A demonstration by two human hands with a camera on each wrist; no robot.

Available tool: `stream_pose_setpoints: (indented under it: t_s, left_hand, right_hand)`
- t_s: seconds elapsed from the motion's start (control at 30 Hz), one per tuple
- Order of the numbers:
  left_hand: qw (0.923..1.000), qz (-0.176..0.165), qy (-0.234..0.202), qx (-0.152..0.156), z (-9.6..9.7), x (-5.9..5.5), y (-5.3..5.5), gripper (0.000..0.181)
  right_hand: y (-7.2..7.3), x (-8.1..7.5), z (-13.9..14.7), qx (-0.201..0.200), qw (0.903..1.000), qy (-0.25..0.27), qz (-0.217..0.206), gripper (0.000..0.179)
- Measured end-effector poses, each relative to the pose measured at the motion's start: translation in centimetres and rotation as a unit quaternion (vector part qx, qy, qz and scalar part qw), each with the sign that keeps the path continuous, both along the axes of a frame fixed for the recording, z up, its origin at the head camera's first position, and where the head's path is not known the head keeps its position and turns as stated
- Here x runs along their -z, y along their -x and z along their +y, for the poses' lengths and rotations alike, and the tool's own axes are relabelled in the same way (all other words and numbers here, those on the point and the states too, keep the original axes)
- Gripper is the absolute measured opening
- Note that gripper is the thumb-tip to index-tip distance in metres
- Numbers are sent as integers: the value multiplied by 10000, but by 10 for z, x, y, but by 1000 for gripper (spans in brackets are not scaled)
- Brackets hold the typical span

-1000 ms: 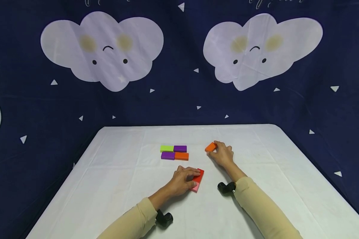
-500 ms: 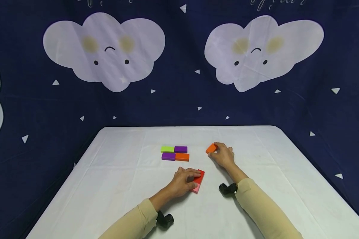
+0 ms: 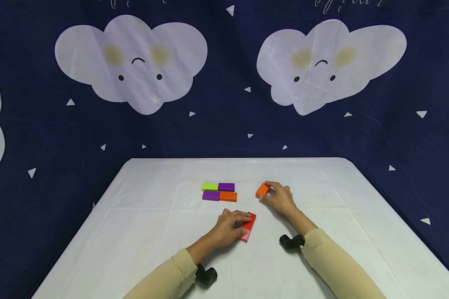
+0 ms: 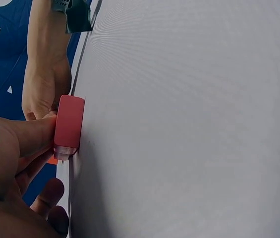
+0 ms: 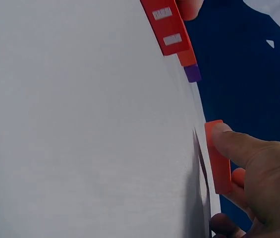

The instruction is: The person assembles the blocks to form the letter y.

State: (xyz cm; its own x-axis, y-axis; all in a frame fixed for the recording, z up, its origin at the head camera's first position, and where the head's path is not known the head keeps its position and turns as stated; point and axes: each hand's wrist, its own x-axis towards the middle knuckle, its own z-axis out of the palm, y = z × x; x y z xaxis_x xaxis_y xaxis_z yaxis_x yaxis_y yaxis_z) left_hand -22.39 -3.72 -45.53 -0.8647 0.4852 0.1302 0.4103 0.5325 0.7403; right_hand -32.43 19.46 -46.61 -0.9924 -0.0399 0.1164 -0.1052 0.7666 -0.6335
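In the head view my left hand [image 3: 226, 227] holds a red block [image 3: 251, 218] and a pink block [image 3: 244, 238] lying end to end on the white table. Its thumb is at the pink block and its fingers reach over the red one. The left wrist view shows the near end of the pink block [image 4: 70, 121]. Farther back on the right, my right hand [image 3: 281, 200] pinches an orange block [image 3: 262, 189] between thumb and fingers, slanted and close over the table. The right wrist view shows the thumb on the orange block [image 5: 218, 166].
Back in the middle of the table [image 3: 153, 232] lie two rows of blocks: a lime block [image 3: 210, 187] beside a purple block [image 3: 226, 187], and another purple block [image 3: 211, 195] beside an orange one [image 3: 228, 196]. A dark blue cloud-print cloth [image 3: 224, 133] hangs behind.
My right hand has come slightly nearer with the orange block, which has turned a little more upright in the head view. The left hand and its blocks stay in place.
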Motion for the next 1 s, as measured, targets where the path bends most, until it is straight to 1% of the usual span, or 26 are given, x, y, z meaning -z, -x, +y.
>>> stream_pose_setpoints:
  t_s: [0.13,0.23,0.47,0.63,0.77,1.0]
  left_hand:
    - [10000,1,5,-3,0,0,0,33]
    - [10000,-9,16,-9,0,0,0,33]
    - [10000,-21,61,-4,1,1,1,34]
    - [9999,-57,109,-23,1,1,1,33]
    - [9999,-53,110,-14,1,1,1,34]
    - [10000,17,92,17,0,1,1,33]
  right_hand:
    - [-5,-1,1,-139,9998,-28,-148,62]
    - [-9,0,2,-266,9995,-5,-146,62]
    - [-17,4,1,-561,9984,45,68,63]
    - [-22,4,0,-727,9973,6,63,63]
    - [-26,3,-2,-758,9971,-18,48,60]
    - [-30,1,-4,-835,9964,-59,146,60]
